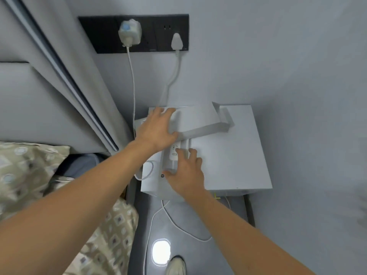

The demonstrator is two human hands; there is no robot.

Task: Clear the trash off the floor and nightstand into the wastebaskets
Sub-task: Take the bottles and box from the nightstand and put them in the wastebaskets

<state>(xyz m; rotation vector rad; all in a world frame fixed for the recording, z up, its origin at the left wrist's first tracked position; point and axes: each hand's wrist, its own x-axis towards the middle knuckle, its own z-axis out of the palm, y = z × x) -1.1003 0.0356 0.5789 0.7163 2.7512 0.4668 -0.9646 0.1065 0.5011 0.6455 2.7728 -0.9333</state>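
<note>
A white cardboard box [198,121] with an open end flap lies tilted across the back of the white nightstand [238,155]. My left hand [156,130] grips its left end, fingers over the top and thumb against the side. In front of it a white power strip [174,153] sits on a flat white box [152,187] that bears a small dark logo. My right hand [186,171] rests over the strip and that flat box with fingers spread and nothing held. No wastebasket is in view.
A coiled white cable [148,169] lies at the nightstand's left edge. Two plugs sit in the black wall socket panel [103,34]. A grey curtain [79,76] and a bed with patterned bedding [23,165] are at left. A cable [178,225] and my shoe [176,264] are on the grey floor.
</note>
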